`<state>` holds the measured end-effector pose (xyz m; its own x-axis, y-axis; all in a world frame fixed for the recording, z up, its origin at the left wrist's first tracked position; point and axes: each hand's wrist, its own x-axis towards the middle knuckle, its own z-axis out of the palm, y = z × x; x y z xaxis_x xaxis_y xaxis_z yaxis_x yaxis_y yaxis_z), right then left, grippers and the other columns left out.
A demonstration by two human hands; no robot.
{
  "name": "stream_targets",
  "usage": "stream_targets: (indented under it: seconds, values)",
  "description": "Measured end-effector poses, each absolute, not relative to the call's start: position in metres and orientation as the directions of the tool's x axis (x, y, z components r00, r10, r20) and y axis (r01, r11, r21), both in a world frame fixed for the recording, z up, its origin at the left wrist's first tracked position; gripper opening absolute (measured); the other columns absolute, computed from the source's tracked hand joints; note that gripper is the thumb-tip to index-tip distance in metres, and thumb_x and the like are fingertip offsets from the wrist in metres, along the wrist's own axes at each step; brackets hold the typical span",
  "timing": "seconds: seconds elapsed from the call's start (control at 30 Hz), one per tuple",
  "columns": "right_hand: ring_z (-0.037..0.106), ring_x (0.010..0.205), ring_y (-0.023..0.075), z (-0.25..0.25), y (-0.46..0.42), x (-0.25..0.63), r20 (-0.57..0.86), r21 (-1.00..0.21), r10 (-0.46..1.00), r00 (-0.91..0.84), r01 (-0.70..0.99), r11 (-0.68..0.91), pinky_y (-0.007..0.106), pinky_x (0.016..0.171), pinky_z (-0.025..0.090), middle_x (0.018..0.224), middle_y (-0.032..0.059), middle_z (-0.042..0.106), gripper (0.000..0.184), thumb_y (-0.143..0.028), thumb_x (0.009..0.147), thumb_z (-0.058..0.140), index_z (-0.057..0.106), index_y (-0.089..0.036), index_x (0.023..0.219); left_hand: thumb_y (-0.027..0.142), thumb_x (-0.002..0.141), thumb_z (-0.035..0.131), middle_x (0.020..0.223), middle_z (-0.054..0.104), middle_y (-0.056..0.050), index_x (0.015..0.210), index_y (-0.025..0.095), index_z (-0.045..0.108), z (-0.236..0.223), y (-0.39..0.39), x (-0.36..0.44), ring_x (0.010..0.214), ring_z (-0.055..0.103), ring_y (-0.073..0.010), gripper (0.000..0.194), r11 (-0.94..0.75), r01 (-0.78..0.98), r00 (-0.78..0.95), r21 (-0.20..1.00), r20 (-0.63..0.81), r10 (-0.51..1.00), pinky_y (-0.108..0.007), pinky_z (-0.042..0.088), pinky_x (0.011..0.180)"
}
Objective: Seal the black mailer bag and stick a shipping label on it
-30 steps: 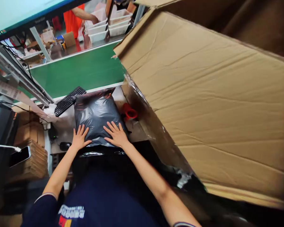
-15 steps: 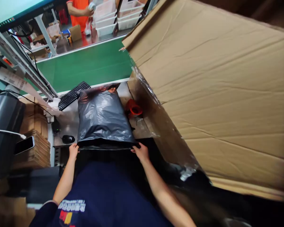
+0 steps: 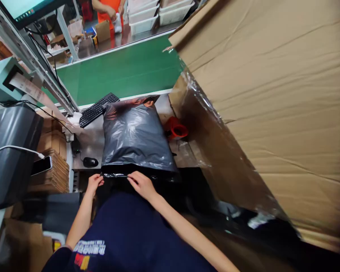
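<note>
Pinching the bag rim [image 3: 115,175] past the table [image 3: 91,142] edge: left hand [image 3: 95,183], right hand [image 3: 143,185].

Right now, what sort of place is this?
Probably a packing station: a printer with a printed paper strip hanging out, a green surface that looks like a conveyor, and a bulging grey plastic bag.

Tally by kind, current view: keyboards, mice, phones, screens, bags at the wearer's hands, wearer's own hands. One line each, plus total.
Keyboard: 1
Mouse: 1
Phone: 1
Screen: 1
Grey bag: 1
Wearer's hands: 2 (left hand, right hand)
Total: 7
</note>
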<state>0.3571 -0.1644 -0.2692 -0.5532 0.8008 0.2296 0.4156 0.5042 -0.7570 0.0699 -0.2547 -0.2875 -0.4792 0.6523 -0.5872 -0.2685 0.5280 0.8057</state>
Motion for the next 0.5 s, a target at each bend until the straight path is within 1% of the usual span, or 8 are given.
stream_targets:
  seconds: [0.03,0.1,0.17,0.23,0.3,0.37,0.43,0.5]
  values:
    - [0.070,0.092,0.0209,-0.272,-0.164,0.329,0.205,-0.743,0.721,-0.662,0.375,0.555,0.033,0.084,0.058,0.099,0.0082,0.074,0.031,-0.035,0.103,0.047,0.075,-0.022,0.104,0.033,0.061,0.095,0.065,0.071,-0.003,0.078,0.011,0.072,-0.288,-0.255,0.072,0.060,0.070,-0.0139,0.036,0.520,-0.268,-0.480,0.811,-0.580,0.658,-0.024,0.058,0.059]
    - [0.070,0.097,0.0212,-0.279,-0.161,0.282,0.158,-0.697,0.591,-0.791,0.334,0.634,0.033,0.086,0.057,0.105,0.0087,0.075,0.028,-0.027,0.102,0.049,0.074,-0.021,0.113,0.035,0.060,0.094,0.068,0.073,-0.004,0.080,0.011,0.074,-0.289,-0.256,0.076,0.061,0.070,-0.0140,0.036,0.503,-0.268,-0.478,0.822,-0.567,0.671,-0.025,0.059,0.061]
    - [0.069,0.100,0.0216,-0.285,-0.158,0.249,0.125,-0.642,0.513,-0.849,0.325,0.695,0.033,0.089,0.056,0.109,0.0096,0.074,0.027,-0.024,0.100,0.053,0.072,-0.020,0.118,0.036,0.061,0.093,0.070,0.074,-0.004,0.082,0.012,0.076,-0.290,-0.257,0.079,0.062,0.070,-0.0150,0.036,0.478,-0.251,-0.477,0.842,-0.538,0.695,-0.027,0.059,0.062]
    - [0.069,0.098,0.0216,-0.288,-0.155,0.229,0.096,-0.592,0.486,-0.869,0.343,0.730,0.032,0.088,0.055,0.108,0.0100,0.074,0.026,-0.025,0.101,0.052,0.073,-0.019,0.117,0.037,0.063,0.091,0.069,0.074,-0.004,0.082,0.012,0.077,-0.291,-0.257,0.081,0.063,0.070,-0.0161,0.034,0.449,-0.225,-0.479,0.865,-0.499,0.722,-0.029,0.059,0.064]
    - [0.069,0.093,0.0207,-0.290,-0.155,0.221,0.066,-0.564,0.482,-0.874,0.366,0.740,0.030,0.085,0.053,0.101,0.0092,0.074,0.026,-0.026,0.102,0.050,0.075,-0.019,0.106,0.037,0.064,0.089,0.066,0.073,-0.004,0.080,0.012,0.078,-0.293,-0.255,0.083,0.062,0.070,-0.0163,0.032,0.429,-0.202,-0.481,0.880,-0.471,0.740,-0.029,0.059,0.064]
    - [0.068,0.090,0.0191,-0.296,-0.155,0.221,0.044,-0.580,0.517,-0.855,0.400,0.710,0.027,0.083,0.052,0.095,0.0076,0.074,0.023,-0.025,0.100,0.053,0.075,-0.020,0.095,0.036,0.063,0.089,0.065,0.072,-0.004,0.078,0.012,0.078,-0.294,-0.254,0.083,0.061,0.069,-0.0162,0.031,0.429,-0.198,-0.471,0.882,-0.469,0.747,-0.029,0.058,0.063]
    - [0.069,0.090,0.0183,-0.303,-0.155,0.230,0.024,-0.610,0.608,-0.794,0.470,0.638,0.026,0.084,0.051,0.094,0.0066,0.075,0.020,-0.024,0.097,0.056,0.075,-0.020,0.093,0.038,0.062,0.089,0.064,0.072,-0.004,0.076,0.012,0.077,-0.296,-0.254,0.082,0.060,0.068,-0.0159,0.032,0.431,-0.198,-0.456,0.881,-0.472,0.755,-0.028,0.056,0.062]
    - [0.071,0.088,0.0200,-0.311,-0.155,0.245,-0.009,-0.617,0.722,-0.691,0.572,0.540,0.028,0.083,0.053,0.093,0.0082,0.076,0.023,-0.022,0.097,0.052,0.075,-0.018,0.097,0.040,0.061,0.089,0.065,0.072,-0.004,0.075,0.012,0.076,-0.297,-0.256,0.081,0.060,0.068,-0.0155,0.034,0.431,-0.201,-0.446,0.879,-0.474,0.759,-0.027,0.055,0.061]
